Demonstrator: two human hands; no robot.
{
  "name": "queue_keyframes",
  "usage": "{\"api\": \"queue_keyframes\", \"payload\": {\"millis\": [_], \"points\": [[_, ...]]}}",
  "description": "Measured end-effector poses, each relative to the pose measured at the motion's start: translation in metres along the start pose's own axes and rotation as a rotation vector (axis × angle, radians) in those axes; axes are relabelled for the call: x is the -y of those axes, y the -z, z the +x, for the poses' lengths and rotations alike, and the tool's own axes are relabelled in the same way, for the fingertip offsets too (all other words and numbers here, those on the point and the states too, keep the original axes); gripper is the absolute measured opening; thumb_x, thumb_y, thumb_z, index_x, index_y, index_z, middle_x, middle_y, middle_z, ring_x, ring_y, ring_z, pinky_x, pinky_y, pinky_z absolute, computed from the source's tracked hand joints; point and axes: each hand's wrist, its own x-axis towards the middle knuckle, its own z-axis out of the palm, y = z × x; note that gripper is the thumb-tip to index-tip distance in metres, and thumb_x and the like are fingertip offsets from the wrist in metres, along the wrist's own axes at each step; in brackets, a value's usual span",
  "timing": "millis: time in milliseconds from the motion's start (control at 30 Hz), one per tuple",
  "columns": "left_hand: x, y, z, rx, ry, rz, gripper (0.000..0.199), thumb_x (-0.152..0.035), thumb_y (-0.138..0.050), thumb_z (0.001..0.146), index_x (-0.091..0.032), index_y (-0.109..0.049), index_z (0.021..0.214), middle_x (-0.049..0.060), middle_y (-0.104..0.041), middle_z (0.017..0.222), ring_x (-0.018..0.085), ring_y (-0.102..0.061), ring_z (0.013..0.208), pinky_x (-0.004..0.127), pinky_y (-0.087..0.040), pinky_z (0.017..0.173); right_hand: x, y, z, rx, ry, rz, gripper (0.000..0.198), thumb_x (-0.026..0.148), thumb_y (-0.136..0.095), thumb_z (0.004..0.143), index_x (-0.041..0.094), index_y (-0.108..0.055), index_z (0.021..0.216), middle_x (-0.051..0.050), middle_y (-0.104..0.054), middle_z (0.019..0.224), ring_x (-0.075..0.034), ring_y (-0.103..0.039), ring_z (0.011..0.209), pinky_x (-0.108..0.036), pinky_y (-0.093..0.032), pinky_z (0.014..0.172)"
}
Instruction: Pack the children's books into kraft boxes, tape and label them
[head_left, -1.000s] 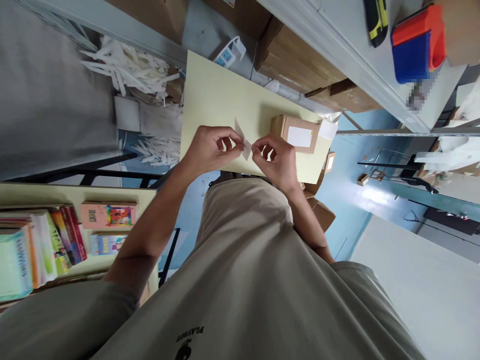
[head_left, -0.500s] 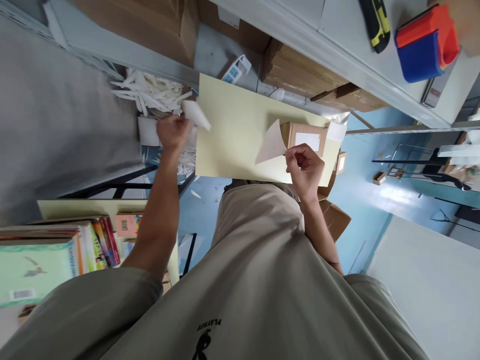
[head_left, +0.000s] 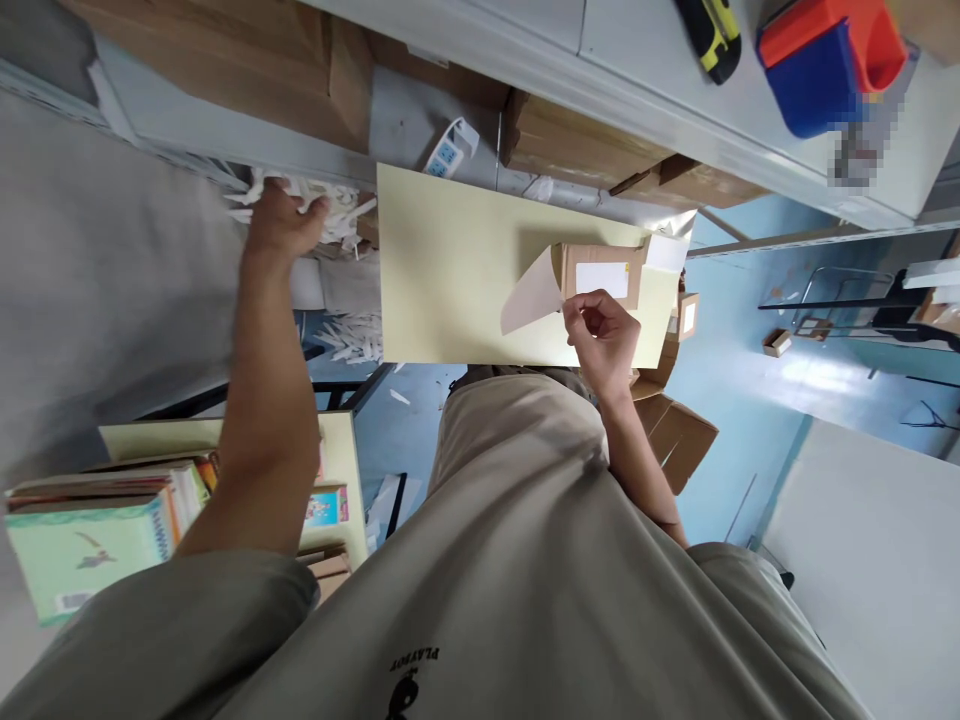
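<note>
My left hand [head_left: 283, 222] is over a heap of white paper strips [head_left: 341, 210] at the table's left side, its thumb apart from the fingers and nothing visible in it. My right hand [head_left: 606, 340] pinches the corner of a white paper sheet [head_left: 532, 295], which hangs curved over the pale yellow tabletop [head_left: 442, 270]. Just beyond that hand lies a small cardboard box [head_left: 634, 285] with a white label [head_left: 602, 280] on its top. The curled sheet partly covers the box's left end. Another white paper piece [head_left: 666, 252] is at the box's right end.
Behind the table are a white power strip [head_left: 450, 148] and large cardboard boxes [head_left: 577, 140]. A shelf above holds a yellow-black cutter [head_left: 712, 40] and a red-blue tape dispenser [head_left: 817, 75]. Books [head_left: 97, 540] stand on a side table at lower left. An open carton [head_left: 679, 440] sits at right.
My left hand has moved left and forward over the strips, and the white paper it held is no longer visible in it. My right hand still pinches its sheet.
</note>
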Motion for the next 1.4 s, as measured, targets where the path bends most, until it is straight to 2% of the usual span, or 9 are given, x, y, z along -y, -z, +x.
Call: {"api": "queue_keyframes", "payload": {"millis": [67,200,267,333,433,667,967,1200,1400], "points": [[-0.045,-0.038,-0.028,-0.052,0.149,-0.146,0.068,-0.063,-0.101,0.096,-0.025,-0.045,0.099,0.003,-0.084,0.11,0.013,-0.073,0.1,0.036,-0.063,0.113,-0.006,0.009,0.003,-0.014,-0.008,-0.009,0.026,0.051,-0.076,0.1,0.027,-0.073,0.092,0.003,-0.066,0.079,-0.014,-0.053,0.065,-0.031,-0.048,0.06],[-0.149,-0.103,-0.121,0.182,-0.034,-0.671,0.064,-0.073,-0.098,0.093,-0.025,-0.059,0.112,0.0,-0.082,0.113,0.017,-0.081,0.11,0.042,-0.068,0.11,-0.02,0.03,0.01,-0.028,-0.014,-0.031,0.025,0.05,-0.075,0.102,0.027,-0.072,0.092,0.003,-0.068,0.081,-0.013,-0.054,0.065,-0.03,-0.047,0.06],[-0.194,-0.124,-0.165,0.31,-0.034,-0.725,0.063,-0.077,-0.095,0.092,-0.027,-0.063,0.112,0.001,-0.081,0.119,0.018,-0.082,0.11,0.043,-0.071,0.108,-0.027,0.041,0.013,-0.034,0.021,-0.033,0.022,0.046,-0.074,0.103,0.027,-0.072,0.092,0.002,-0.071,0.085,-0.013,-0.058,0.067,-0.03,-0.048,0.062],[-0.229,-0.14,-0.197,0.35,-0.035,-0.685,0.062,-0.08,-0.089,0.096,-0.027,-0.062,0.112,0.003,-0.081,0.119,0.02,-0.084,0.108,0.04,-0.072,0.101,-0.034,0.051,0.016,-0.033,0.07,-0.048,0.02,0.043,-0.073,0.104,0.027,-0.071,0.092,0.002,-0.073,0.088,-0.013,-0.06,0.068,-0.03,-0.05,0.065],[-0.261,-0.166,-0.222,0.364,-0.013,-0.605,0.061,-0.082,-0.084,0.1,-0.027,-0.06,0.112,0.005,-0.081,0.116,0.021,-0.085,0.11,0.036,-0.072,0.096,-0.047,0.064,0.019,0.003,0.156,-0.089,0.017,0.038,-0.072,0.105,0.027,-0.071,0.093,0.001,-0.075,0.094,-0.013,-0.062,0.069,-0.032,-0.054,0.07],[-0.28,-0.233,-0.246,0.215,0.105,-0.769,0.057,-0.073,-0.094,0.095,-0.026,-0.063,0.104,0.003,-0.081,0.116,0.022,-0.084,0.112,0.038,-0.075,0.099,-0.091,0.091,0.022,0.127,0.252,-0.216,0.014,0.032,-0.065,0.113,0.025,-0.075,0.104,-0.003,-0.078,0.107,-0.014,-0.066,0.071,-0.033,-0.058,0.074],[-0.297,-0.301,-0.261,0.012,0.205,-0.704,0.046,-0.059,-0.097,0.094,-0.027,-0.064,0.099,0.001,-0.076,0.097,0.016,-0.076,0.088,0.027,-0.066,0.078,-0.135,0.134,0.024,0.31,0.209,-0.191,0.013,0.034,-0.072,0.111,0.027,-0.082,0.117,-0.004,-0.082,0.116,-0.014,-0.068,0.07,-0.034,-0.061,0.077],[-0.296,-0.319,-0.263,-0.047,0.239,-0.663,0.05,-0.068,-0.091,0.097,-0.028,-0.064,0.105,0.001,-0.074,0.095,0.018,-0.079,0.094,0.027,-0.066,0.079,-0.191,0.181,0.075,0.101,0.015,-0.013,0.024,0.044,-0.07,0.113,0.025,-0.084,0.109,-0.007,-0.084,0.111,-0.018,-0.07,0.078,-0.036,-0.062,0.081],[-0.287,-0.322,-0.263,-0.072,0.21,-0.652,0.052,-0.074,-0.089,0.097,-0.028,-0.068,0.109,0.002,-0.078,0.099,0.023,-0.084,0.105,0.031,-0.071,0.086,-0.219,0.184,0.106,0.227,-0.145,0.073,0.034,0.056,-0.078,0.106,0.024,-0.088,0.107,-0.006,-0.084,0.103,-0.016,-0.064,0.073,-0.035,-0.059,0.072]]}}
